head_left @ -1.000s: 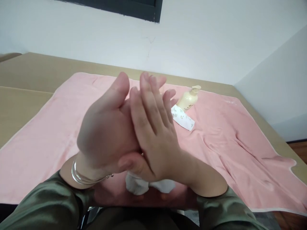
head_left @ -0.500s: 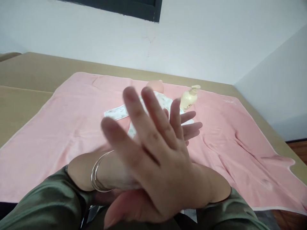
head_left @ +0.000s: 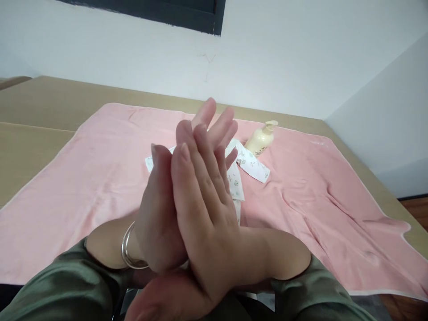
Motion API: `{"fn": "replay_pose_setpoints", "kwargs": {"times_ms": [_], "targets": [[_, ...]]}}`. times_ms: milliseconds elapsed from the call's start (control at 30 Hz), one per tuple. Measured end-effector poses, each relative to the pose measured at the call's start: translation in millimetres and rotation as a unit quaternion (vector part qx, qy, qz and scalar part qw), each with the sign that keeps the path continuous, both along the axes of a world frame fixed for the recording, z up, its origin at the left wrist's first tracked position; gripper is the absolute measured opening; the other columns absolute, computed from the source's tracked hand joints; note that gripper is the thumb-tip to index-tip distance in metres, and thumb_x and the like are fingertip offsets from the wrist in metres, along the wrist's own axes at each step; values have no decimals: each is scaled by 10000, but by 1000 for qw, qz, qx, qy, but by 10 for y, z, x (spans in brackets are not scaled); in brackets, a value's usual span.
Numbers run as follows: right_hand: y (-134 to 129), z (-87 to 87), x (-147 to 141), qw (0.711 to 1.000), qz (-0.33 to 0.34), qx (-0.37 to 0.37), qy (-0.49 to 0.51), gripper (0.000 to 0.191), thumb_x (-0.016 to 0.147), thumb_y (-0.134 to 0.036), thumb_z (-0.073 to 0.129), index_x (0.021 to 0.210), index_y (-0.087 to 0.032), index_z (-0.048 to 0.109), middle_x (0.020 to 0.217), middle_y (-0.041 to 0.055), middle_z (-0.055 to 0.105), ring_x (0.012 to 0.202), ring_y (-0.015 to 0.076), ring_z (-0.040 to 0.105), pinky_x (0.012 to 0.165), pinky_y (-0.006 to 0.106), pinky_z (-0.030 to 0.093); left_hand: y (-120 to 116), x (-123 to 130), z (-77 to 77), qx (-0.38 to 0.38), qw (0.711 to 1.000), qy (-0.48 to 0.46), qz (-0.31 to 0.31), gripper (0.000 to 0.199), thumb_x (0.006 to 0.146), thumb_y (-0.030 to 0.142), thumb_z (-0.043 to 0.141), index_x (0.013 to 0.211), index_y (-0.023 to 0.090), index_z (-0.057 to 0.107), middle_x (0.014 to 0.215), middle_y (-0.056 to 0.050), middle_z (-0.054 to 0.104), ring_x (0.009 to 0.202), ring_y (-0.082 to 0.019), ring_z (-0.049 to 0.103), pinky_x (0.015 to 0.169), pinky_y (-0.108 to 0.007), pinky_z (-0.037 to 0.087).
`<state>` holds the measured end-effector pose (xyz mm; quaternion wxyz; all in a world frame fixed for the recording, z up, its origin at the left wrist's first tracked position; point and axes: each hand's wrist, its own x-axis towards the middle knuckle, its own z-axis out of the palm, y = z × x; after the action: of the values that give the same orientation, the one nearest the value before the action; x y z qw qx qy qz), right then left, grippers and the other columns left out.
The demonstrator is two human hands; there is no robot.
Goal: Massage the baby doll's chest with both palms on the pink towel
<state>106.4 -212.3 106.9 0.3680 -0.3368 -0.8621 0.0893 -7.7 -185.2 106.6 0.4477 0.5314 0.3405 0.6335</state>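
My left hand [head_left: 154, 218], with silver bangles [head_left: 127, 249] at its wrist, and my right hand [head_left: 214, 227] press palm to palm in front of me. Fingers of both hands are stretched out, and no object shows between them. Behind them a white printed baby garment [head_left: 252, 164] lies on a pink blanket [head_left: 83, 178]; my hands hide much of it. Just right of the garment is a cream pump bottle [head_left: 260, 141], tilted in view.
The blanket covers much of a wooden table [head_left: 36, 107] and has folds on its right side. A white wall [head_left: 267, 58] stands behind the table, with a dark frame [head_left: 187, 18] at the top.
My hands have turned from a crossed, spread position to palms together, fingers pointing up and away. The garment's right sleeve now shows; the round pink shape above it is hidden.
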Motion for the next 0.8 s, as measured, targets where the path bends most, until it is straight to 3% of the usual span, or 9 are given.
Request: {"fn": "replay_pose_setpoints", "kwargs": {"times_ms": [100, 167, 333, 467, 600, 733, 800], "targets": [[-58, -38, -8, 1000, 13, -21, 8, 989, 992, -677, 480, 1719, -198, 11, 1809, -6, 27, 1669, 286, 17, 1393, 440, 160, 77, 27, 37, -45, 997, -19, -60, 615, 1098, 573, 72, 1483, 521, 550, 1598, 117, 552, 1573, -225, 417, 1200, -490, 541], [-64, -71, -30, 999, 19, -46, 2, 1049, 982, -627, 543, 1714, -175, -57, 1806, 45, 32, 1673, 298, 33, 1392, 502, 159, 204, 48, 18, -31, 998, -27, -37, 615, 1100, 566, 92, 1466, 472, 576, 1586, 66, 575, 1569, -239, 435, 1187, -501, 544], [13, -132, -89, 994, 18, -101, 31, 872, 970, -620, 503, 1712, -296, 179, 1741, 29, 359, 1663, 350, 154, 1336, 619, 286, 552, 44, -98, 7, 999, -22, 23, 656, 1051, 702, 111, 1418, 402, 565, 1587, -8, 554, 1589, -251, 406, 1241, -476, 472], [183, -135, -71, 991, 56, -99, 64, 766, 1009, -532, 451, 1691, -234, 272, 1736, 48, 371, 1655, 331, 234, 1318, 558, 364, 683, -12, -90, 41, 997, -45, 44, 574, 1057, 686, 181, 1382, 393, 553, 1625, 37, 505, 1618, -189, 343, 1303, -365, 383], [402, -182, -71, 989, 51, -110, 82, 682, 1054, -555, 405, 1665, -263, 324, 1734, 19, 379, 1646, 291, 281, 1312, 501, 399, 865, -67, -141, 2, 995, -78, 65, 528, 1075, 625, 212, 1288, 358, 614, 1554, 14, 589, 1574, -193, 424, 1304, -393, 392], [531, -249, -103, 983, 60, -133, 109, 768, 1076, -616, 332, 1670, -134, 261, 1708, 150, 407, 1598, 258, 380, 1289, 459, 423, 991, -102, -240, -35, 997, -46, 54, 496, 1058, 651, 315, 1259, 340, 645, 1502, -17, 631, 1543, -262, 466, 1288, -467, 411], [552, -243, -98, 981, 79, -138, 114, 820, 1064, -661, 330, 1667, -111, 248, 1619, 188, 517, 1495, 254, 508, 1240, 448, 469, 983, -99, -246, -17, 996, -51, 73, 475, 1054, 649, 358, 1261, 339, 652, 1502, -12, 630, 1540, -281, 463, 1291, -491, 400]]}}
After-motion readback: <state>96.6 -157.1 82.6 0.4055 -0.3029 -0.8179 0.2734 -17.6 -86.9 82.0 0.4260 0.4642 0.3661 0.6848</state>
